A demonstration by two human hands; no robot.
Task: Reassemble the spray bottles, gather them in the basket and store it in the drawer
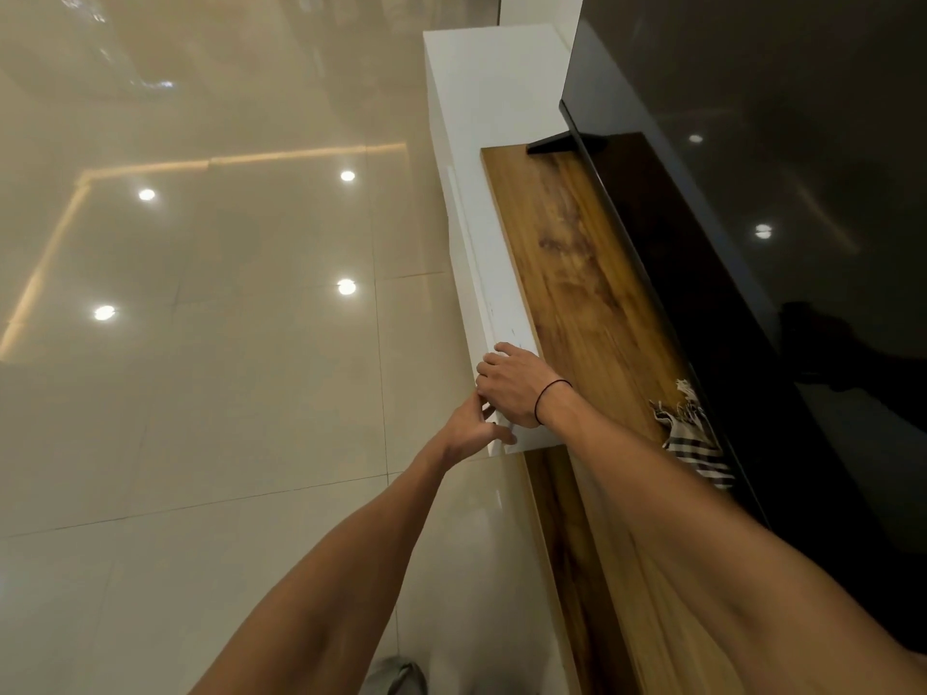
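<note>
Flanking drawer front (494, 313): striped cloth (694, 443), television (752, 168).

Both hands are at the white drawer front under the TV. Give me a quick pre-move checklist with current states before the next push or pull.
1. Left hand at the near corner of the white drawer front: ok.
2. Right hand resting on its top edge: ok.
3. Drawer fully shut: cannot tell.
4. Basket and spray bottles inside: cannot tell, none visible.
5. Striped cloth clear of the drawer edge, lying back by the TV: ok.
6. Wooden top free of bottles: ok.
</note>
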